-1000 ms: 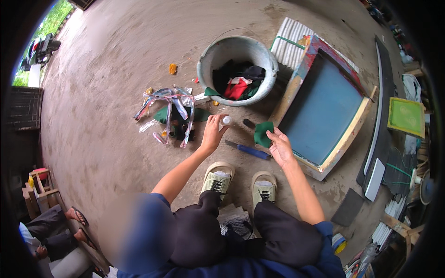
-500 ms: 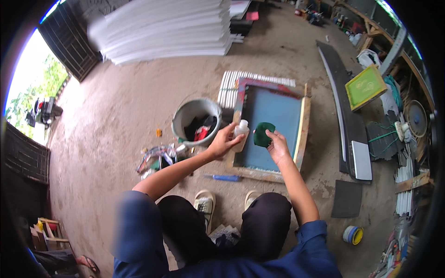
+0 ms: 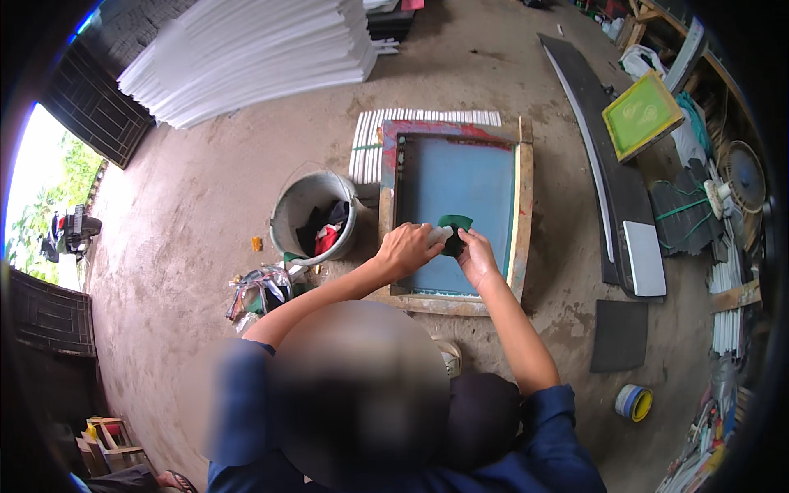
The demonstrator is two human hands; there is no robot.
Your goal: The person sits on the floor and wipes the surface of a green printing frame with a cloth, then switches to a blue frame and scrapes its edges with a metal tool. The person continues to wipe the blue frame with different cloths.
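Note:
Over the near half of a wooden-framed printing screen (image 3: 523, 238) with blue mesh, my two hands meet. My left hand (image 3: 406, 250) is closed round a small whitish plastic bottle (image 3: 440, 235), tipped on its side with its mouth against a dark green cloth or pad (image 3: 454, 221). Pinched in the fingers of my right hand (image 3: 477, 256) is that green piece; a dark wet-looking patch shows on it by the bottle's mouth. Most of the bottle is hidden by my left hand.
Left of the screen stands a grey bucket (image 3: 282, 215) with dark and red cloths inside. Plastic scraps (image 3: 261, 287) lie before it. White strips (image 3: 370, 156) lie under the screen's far left side. A green framed screen (image 3: 643, 117) and a tape roll (image 3: 634, 403) are at the right.
The bottle has gone from upright to tipped, and its mouth has come to the green piece. My hands have drawn together. The view has shifted, and a blurred round shape now covers my left knee.

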